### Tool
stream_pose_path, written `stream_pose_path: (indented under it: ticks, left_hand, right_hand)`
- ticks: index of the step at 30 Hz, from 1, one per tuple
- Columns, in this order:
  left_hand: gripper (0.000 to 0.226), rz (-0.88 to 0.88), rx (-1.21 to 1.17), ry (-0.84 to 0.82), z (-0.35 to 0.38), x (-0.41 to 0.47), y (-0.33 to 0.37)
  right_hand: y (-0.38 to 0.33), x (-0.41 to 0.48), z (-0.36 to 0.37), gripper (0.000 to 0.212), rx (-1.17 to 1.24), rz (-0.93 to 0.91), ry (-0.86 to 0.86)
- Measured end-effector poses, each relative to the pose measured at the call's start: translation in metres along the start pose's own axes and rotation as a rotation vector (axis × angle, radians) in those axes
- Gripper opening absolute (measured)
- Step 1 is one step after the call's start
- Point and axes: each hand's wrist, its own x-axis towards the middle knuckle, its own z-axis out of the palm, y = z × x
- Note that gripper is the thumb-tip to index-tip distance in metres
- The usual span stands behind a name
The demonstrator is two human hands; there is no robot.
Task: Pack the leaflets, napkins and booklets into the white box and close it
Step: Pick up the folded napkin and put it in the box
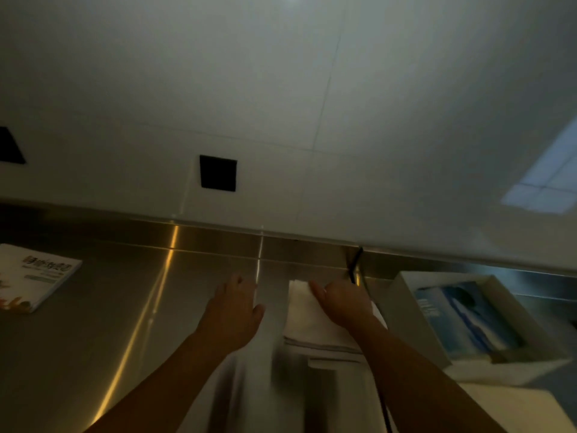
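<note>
Dimly lit steel counter [125,307]: left hand [232,310] flat, fingers straight, just left of a stack of white napkins [307,320]; right hand [342,303] laid on the stack, grip not clear. White box [406,310] open at right, blue leaflet [468,317] inside. Booklet [34,276] lying far left, well apart from both hands.

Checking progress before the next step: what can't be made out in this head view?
Head view, all:
Napkins: partly covered by the right hand; grip or mere touch unclear.
Booklet: cut off by the left edge, title blurred.
White box: anything beneath the blue leaflet is hidden; near corner dim and blurred.
Left hand: over the counter; contact unclear.
</note>
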Motion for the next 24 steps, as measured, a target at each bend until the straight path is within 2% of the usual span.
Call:
stream_pose_path:
  ticks: [4, 9, 17, 22, 24]
  left_hand:
    - [0.048, 0.017, 0.011, 0.024, 0.029, -0.005, 0.068]
    - [0.053, 0.003, -0.035, -0.042, 0.059, -0.017, 0.131]
    - [0.052, 0.071, -0.023, -0.128, 0.071, -0.001, 0.173]
    - [0.047, 0.149, -0.108, -0.182, 0.084, 0.006, 0.205]
    - [0.049, 0.178, -0.118, -0.209, 0.093, 0.004, 0.218]
  right_hand:
    - [0.055, -0.015, -0.022, 0.083, -0.003, -0.017, 0.024]
    - [0.110, -0.029, -0.047, 0.087, -0.065, -0.023, 0.001]
    - [0.160, -0.045, -0.079, 0.072, -0.127, 0.035, -0.009]
    - [0.216, -0.052, -0.114, 0.088, -0.107, 0.112, -0.016]
    - [0.244, -0.051, -0.128, 0.082, -0.093, 0.162, -0.003]
